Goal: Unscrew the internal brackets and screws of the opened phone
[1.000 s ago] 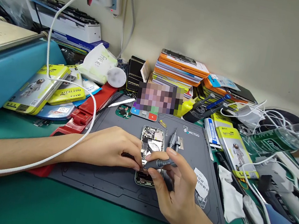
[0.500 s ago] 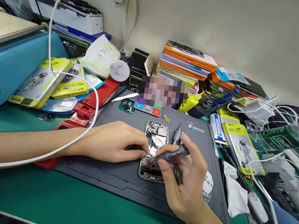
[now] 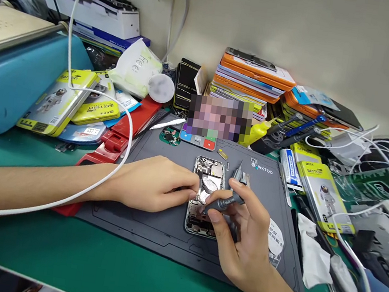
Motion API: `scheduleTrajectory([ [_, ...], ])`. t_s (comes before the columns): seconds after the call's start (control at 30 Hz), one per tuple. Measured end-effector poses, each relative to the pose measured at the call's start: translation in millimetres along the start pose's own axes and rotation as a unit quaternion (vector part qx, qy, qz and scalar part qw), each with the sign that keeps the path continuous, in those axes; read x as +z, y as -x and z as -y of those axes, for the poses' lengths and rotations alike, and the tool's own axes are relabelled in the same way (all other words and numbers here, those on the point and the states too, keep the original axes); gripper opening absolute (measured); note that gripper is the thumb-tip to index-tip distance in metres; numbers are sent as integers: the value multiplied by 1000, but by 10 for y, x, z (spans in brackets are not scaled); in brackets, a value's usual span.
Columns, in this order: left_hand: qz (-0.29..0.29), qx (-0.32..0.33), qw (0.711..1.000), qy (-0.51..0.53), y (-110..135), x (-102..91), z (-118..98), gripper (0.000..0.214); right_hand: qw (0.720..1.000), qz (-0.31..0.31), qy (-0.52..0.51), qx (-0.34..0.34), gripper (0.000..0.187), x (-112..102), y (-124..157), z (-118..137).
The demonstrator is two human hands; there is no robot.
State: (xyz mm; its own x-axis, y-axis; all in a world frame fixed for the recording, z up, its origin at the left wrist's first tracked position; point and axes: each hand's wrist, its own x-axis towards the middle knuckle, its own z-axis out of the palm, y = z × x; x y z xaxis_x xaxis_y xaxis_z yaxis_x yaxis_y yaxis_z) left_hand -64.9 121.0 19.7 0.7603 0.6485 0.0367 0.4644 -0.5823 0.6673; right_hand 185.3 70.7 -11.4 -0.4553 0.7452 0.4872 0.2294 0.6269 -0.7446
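Observation:
An opened smartphone [image 3: 214, 169] lies on the dark grey work mat [image 3: 151, 237], its inner boards and metal parts exposed. My left hand [image 3: 159, 184] rests at the phone's left edge, thumb and fingertips pressed together; what they pinch, if anything, is hidden. In my right hand [image 3: 245, 236] a grey pen-like screwdriver [image 3: 226, 202] is held between thumb and fingers, tilted, its lower end over the lower half of the phone. The tip itself is too small to make out. Behind the right hand lies another slim grey driver [image 3: 238, 172], partly covered.
A white cable [image 3: 117, 173] crosses over my left forearm. Yellow battery boxes [image 3: 58, 101] and a red tool [image 3: 114, 141] sit left. A small green circuit board [image 3: 170, 136] lies behind the phone. Right of the mat are more battery boxes [image 3: 322, 194] and a green bottle [image 3: 375, 185].
The whole view has shifted slightly, so the scene sits further right. The screwdriver's angle looks a little different; both hands stay at the phone.

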Motion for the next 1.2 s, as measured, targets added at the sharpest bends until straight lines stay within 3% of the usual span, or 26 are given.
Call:
scheduleTrajectory([
  [0.17, 1, 5, 1000, -8, 10, 3, -1, 22, 999, 27, 25, -23, 76, -38, -14, -33],
  [0.33, -11, 12, 1000, -5, 16, 11, 3, 19, 993, 50, 44, -92, 85, -66, -63, -37],
  [0.57, -14, 13, 1000, 3, 8, 35, 12, 12, 990, 73, 7, -123, 85, -109, -61, -18],
  [0.77, -19, 48, 999, 1, 18, 39, 51, 8, 994, 56, -3, -99, 80, -91, -19, -73],
  [0.9, -28, 70, 997, 20, 18, 29, 88, 8, 993, 42, 44, -97, 86, -92, -8, -69],
  [1.07, -34, 77, 996, 27, 14, 31, 118, 9, 996, 39, 32, -78, 76, -77, -23, -35],
  [1.2, -37, 83, 996, 17, 19, 34, 115, 9, 997, -6, 68, -44, 80, -29, -47, -3],
])
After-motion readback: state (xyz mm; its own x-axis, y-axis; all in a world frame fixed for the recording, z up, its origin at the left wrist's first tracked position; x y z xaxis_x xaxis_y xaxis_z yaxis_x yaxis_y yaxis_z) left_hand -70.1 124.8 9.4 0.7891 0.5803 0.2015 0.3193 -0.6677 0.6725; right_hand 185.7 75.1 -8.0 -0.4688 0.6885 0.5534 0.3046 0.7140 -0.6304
